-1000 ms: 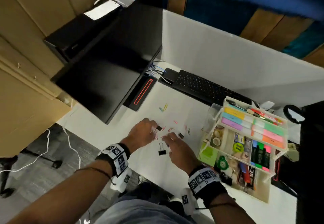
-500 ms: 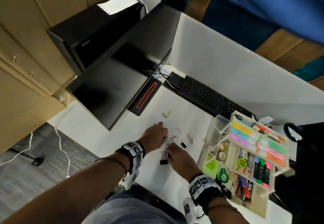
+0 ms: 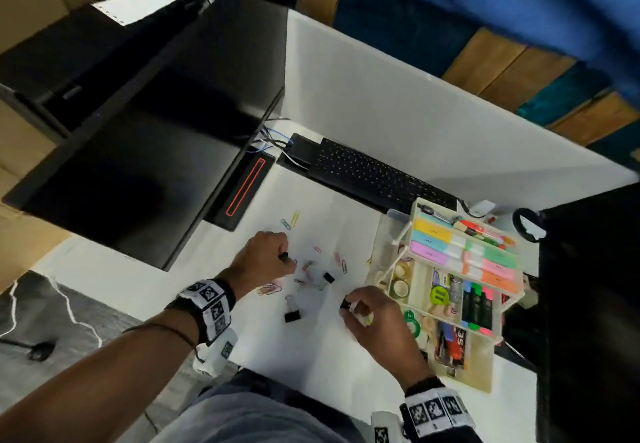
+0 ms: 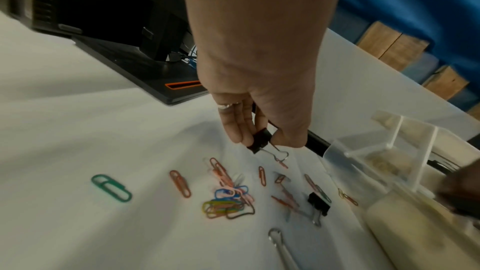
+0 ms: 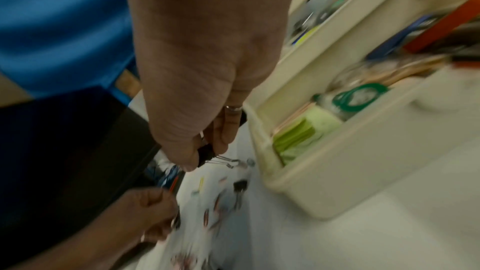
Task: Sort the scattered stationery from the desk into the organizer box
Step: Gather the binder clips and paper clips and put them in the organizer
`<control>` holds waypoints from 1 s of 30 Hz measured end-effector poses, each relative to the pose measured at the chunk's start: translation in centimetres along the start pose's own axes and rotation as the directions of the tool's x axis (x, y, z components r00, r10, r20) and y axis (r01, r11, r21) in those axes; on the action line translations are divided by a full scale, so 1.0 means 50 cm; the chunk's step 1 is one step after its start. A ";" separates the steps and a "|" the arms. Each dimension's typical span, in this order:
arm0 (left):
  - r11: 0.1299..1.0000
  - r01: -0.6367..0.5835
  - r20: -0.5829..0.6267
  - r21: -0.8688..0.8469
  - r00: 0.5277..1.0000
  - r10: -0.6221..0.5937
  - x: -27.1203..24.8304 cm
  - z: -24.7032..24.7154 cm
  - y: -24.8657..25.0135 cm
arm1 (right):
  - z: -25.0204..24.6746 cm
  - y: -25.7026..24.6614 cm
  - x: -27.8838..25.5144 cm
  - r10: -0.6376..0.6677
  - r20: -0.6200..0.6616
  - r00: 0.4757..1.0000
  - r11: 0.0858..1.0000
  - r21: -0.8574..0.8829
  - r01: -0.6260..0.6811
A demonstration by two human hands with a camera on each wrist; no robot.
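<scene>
My left hand (image 3: pixel 273 259) (image 4: pixel 259 139) pinches a small black binder clip (image 4: pixel 259 140) just above the white desk. My right hand (image 3: pixel 360 307) (image 5: pixel 205 155) pinches another black binder clip (image 5: pixel 206 154) beside the cream organizer box (image 3: pixel 481 366) (image 5: pixel 337 171). Two more black binder clips lie on the desk, one (image 3: pixel 292 314) near the front and one (image 3: pixel 328 277) (image 4: pixel 319 204) between my hands. Coloured paper clips (image 3: pixel 304 271) (image 4: pixel 226 202) are scattered there, with a blue and yellow pair (image 3: pixel 290 221) farther back.
The tiered organizer holds sticky notes (image 3: pixel 464 252), highlighters (image 3: pixel 478 307), tape rolls and a stapler. A black keyboard (image 3: pixel 367 174) lies behind, a dark monitor (image 3: pixel 145 151) with its base (image 3: pixel 242 193) at left. A black object (image 3: pixel 588 304) stands at far right.
My right hand lifted a black binder clip off the desk and drew back toward the organizer. My left hand stayed over the paper clips, still pinching its clip. The camera shifted.
</scene>
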State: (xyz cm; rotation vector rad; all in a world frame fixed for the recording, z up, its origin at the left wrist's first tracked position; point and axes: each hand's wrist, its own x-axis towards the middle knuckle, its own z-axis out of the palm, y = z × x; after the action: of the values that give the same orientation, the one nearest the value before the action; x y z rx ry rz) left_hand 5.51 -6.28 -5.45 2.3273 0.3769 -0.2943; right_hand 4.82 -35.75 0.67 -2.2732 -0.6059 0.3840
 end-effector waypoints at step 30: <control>0.937 -0.348 0.367 0.039 0.877 0.311 -0.155 0.338 0.403 | -0.148 0.287 -0.263 0.245 -0.141 0.959 0.969 -0.003 -0.248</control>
State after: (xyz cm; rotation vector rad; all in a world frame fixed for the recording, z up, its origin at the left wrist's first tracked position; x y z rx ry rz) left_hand 3.73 -33.38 -1.73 2.3264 -0.2206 -0.5648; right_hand 1.41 -55.85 -3.54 -2.3783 -0.2563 0.3356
